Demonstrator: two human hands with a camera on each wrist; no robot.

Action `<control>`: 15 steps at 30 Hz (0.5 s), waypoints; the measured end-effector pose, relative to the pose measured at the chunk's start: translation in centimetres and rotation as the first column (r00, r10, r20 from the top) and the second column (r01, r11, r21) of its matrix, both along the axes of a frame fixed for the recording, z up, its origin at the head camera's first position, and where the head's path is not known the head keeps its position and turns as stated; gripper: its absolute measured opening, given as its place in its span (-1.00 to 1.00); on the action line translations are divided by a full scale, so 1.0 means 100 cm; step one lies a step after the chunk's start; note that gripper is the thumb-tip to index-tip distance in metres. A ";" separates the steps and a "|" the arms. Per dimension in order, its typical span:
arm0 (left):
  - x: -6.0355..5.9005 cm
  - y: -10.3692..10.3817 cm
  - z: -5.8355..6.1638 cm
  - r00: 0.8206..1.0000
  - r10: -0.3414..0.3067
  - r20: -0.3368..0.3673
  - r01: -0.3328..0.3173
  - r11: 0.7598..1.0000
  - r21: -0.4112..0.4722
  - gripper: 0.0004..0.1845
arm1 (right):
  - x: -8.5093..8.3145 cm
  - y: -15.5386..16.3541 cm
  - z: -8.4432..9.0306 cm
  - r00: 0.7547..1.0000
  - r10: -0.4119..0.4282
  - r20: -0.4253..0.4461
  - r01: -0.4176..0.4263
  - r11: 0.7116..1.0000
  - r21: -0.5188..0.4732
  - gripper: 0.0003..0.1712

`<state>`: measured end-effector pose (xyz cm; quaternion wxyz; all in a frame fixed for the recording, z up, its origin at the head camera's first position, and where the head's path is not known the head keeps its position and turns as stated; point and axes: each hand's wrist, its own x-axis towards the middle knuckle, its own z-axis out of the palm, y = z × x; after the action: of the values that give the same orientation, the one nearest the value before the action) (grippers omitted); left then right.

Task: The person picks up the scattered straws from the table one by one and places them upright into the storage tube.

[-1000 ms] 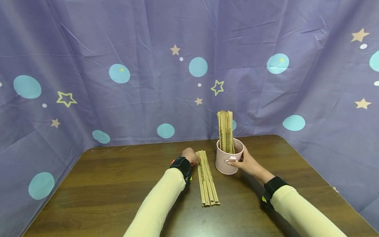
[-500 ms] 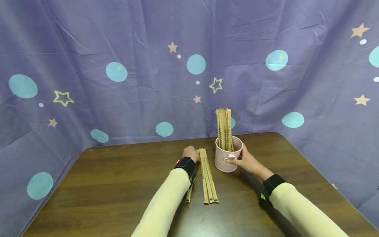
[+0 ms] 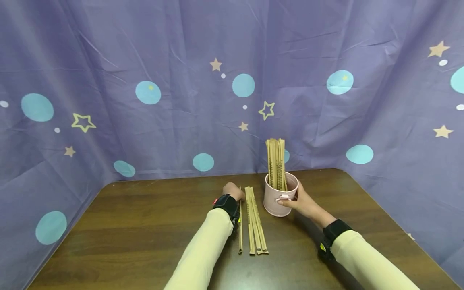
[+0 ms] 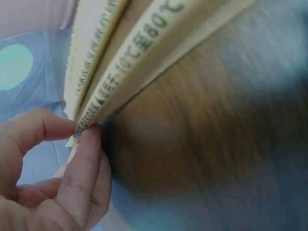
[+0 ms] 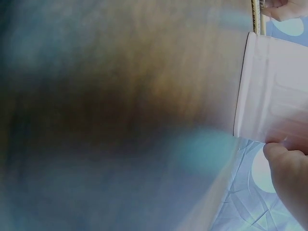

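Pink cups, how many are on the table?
1. The pink cup stands on the brown table, right of the loose paper sticks, with the right hand holding its side. More sticks stand inside it.

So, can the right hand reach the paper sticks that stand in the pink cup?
Probably yes. The right hand already holds the pink cup, and the sticks stand free above its rim with nothing over them.

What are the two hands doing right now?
Left hand: pinches the end of one wrapped stick, apart from the pile.
Right hand: holds the pink cup by its side.
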<state>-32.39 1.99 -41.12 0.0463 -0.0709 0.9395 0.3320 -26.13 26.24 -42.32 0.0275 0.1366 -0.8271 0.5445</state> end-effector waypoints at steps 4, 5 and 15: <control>0.002 -0.001 0.002 0.999 0.036 0.031 -0.040 0.987 0.157 -0.82 | 0.002 -0.001 0.000 1.000 -0.001 0.017 0.001 1.000 -0.004 0.15; 0.002 -0.001 0.004 0.998 0.044 0.038 -0.051 0.981 0.189 -0.78 | 0.002 -0.002 0.000 1.000 0.000 0.020 0.000 1.000 -0.005 0.15; -0.009 -0.009 0.028 0.994 0.102 0.049 -0.112 0.927 0.358 -0.85 | 0.004 -0.002 0.004 1.000 0.008 0.007 -0.008 1.000 -0.010 0.14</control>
<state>-33.27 1.10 -38.33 0.0541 -0.1172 0.8567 0.4994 -25.71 25.99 -41.93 0.0230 0.1377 -0.8239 0.5493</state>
